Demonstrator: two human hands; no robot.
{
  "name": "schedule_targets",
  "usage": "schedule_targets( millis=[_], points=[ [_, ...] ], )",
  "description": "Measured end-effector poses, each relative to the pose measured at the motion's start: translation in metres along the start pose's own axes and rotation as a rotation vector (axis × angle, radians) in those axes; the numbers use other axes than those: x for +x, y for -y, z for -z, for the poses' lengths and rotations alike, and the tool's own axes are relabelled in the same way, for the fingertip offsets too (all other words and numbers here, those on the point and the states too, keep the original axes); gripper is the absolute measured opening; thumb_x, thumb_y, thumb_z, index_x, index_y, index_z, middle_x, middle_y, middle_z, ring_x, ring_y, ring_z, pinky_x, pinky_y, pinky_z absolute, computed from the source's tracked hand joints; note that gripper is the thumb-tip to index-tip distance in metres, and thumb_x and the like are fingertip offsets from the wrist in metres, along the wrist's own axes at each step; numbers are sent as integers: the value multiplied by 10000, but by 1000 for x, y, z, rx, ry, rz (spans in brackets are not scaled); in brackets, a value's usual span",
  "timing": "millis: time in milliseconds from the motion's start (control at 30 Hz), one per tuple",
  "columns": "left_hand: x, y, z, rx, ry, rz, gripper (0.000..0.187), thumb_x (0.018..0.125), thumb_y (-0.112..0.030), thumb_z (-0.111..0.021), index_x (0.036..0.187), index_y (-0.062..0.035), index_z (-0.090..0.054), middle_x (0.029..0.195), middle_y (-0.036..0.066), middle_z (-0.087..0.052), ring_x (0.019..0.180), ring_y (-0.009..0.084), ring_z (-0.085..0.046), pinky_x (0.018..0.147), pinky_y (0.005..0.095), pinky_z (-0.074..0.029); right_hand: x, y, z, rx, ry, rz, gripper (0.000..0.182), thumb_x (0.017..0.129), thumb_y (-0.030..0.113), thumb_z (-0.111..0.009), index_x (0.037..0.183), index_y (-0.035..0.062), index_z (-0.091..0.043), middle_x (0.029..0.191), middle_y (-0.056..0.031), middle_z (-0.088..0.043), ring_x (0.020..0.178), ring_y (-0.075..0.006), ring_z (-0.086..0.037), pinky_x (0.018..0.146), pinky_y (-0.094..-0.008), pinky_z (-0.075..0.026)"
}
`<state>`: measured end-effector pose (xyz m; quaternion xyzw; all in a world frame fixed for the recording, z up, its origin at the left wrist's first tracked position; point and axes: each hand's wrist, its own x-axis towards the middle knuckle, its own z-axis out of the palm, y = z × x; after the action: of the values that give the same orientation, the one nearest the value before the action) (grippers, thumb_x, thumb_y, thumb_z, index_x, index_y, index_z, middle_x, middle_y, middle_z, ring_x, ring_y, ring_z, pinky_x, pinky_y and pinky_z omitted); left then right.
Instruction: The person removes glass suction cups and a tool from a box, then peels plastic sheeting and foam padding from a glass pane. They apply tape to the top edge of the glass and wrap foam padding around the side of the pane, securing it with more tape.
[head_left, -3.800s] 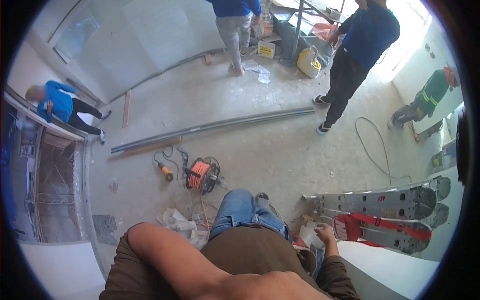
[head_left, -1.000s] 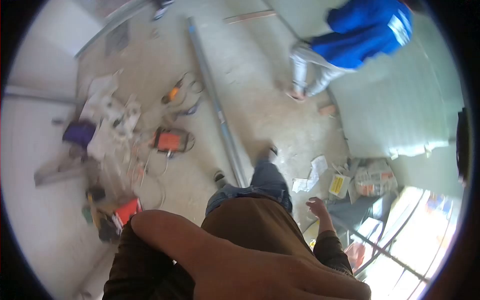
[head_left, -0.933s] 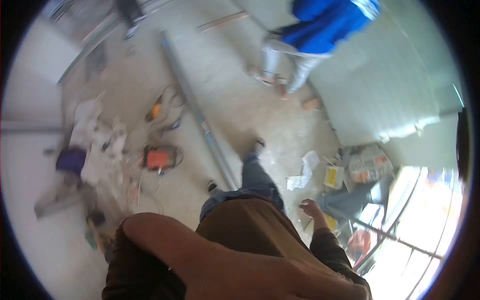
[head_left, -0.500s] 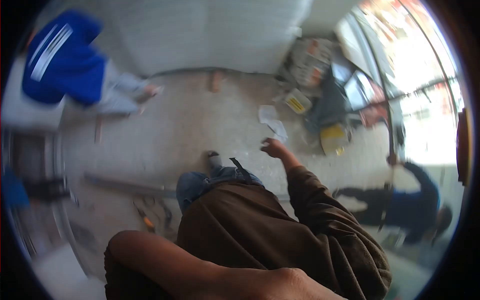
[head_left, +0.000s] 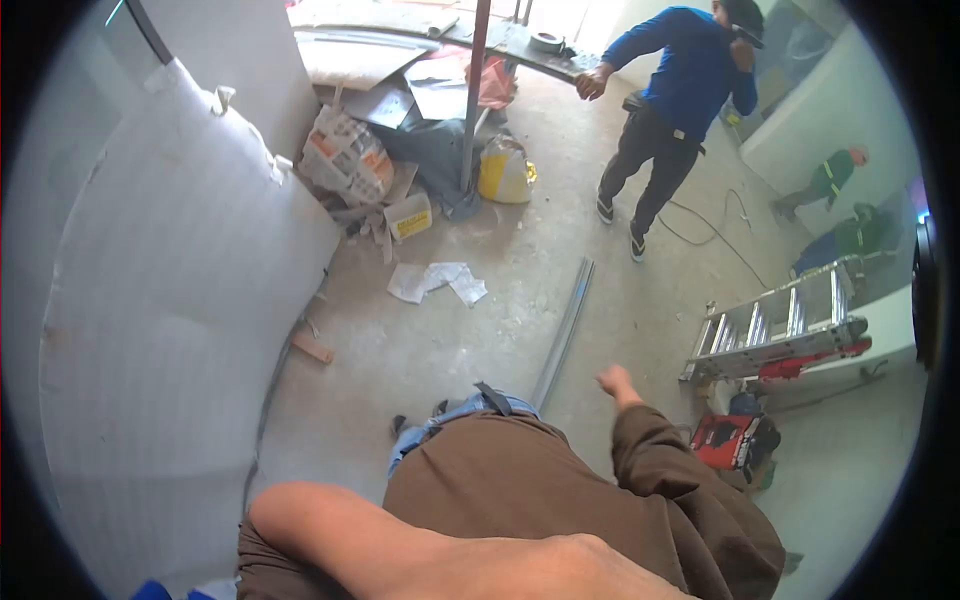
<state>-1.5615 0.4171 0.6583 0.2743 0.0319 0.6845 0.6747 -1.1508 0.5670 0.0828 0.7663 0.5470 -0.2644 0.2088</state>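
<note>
My right hand (head_left: 617, 383) hangs out to the right of my body, above the floor. Its fingers are curled in, and nothing shows in them. Below and left of it, a long grey metal profile (head_left: 566, 335) lies on the floor, apart from the hand. My left arm is bent across the bottom of the view, close to the camera, its forearm bare. Only the wrist and back of my left hand (head_left: 580, 565) show; the fingers are outside the picture, so whatever they touch is hidden.
A person (head_left: 680, 90) in a blue top walks ahead, one hand at the face. An aluminium ladder (head_left: 775, 325) lies on its side at right, by a red box (head_left: 727, 440). Sacks (head_left: 345, 160), a yellow-white bag (head_left: 505, 170) and papers (head_left: 437, 281) lie ahead. A white-covered panel (head_left: 180, 280) stands left.
My view has swung to the right, bringing the ladder and the person in blue into fuller sight. My right hand's fingers look more closed. My left arm stays bent near the camera.
</note>
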Motion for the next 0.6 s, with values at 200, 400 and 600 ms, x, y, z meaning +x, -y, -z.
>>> schedule_targets(
  millis=[200, 400, 600],
  points=[
    [-20, -66, 14, -255, 159, 270, 446, 1012, -185, -451, 795, 123, -689, 639, 194, -674, 457, 193, -611, 383, 281, -471, -112, -131, -59, 47, 241, -273, 407, 913, 376, -727, 1077, 4, -759, 1043, -129, -771, 921, -300, -742, 790, -439, -583],
    [3, -84, 10, -374, 388, 304, 534, 1033, -278, -435, 900, 179, -678, 693, 255, -687, 511, 238, -664, 412, 304, -515, -188, 5, -73, 425, 493, -166, 438, 921, 401, -714, 1236, 97, -722, 1191, -114, -723, 1047, -292, -697, 873, -492, -554],
    [10, -78, 12, -432, 645, 359, 587, 1064, -314, -391, 1006, 209, -651, 750, 303, -693, 577, 312, -710, 482, 329, -574, -196, 73, -59, 633, -55, 149, 513, 881, 370, -754, 1268, 44, -670, 1225, -189, -709, 1084, -349, -693, 927, -423, -548]
  ],
)
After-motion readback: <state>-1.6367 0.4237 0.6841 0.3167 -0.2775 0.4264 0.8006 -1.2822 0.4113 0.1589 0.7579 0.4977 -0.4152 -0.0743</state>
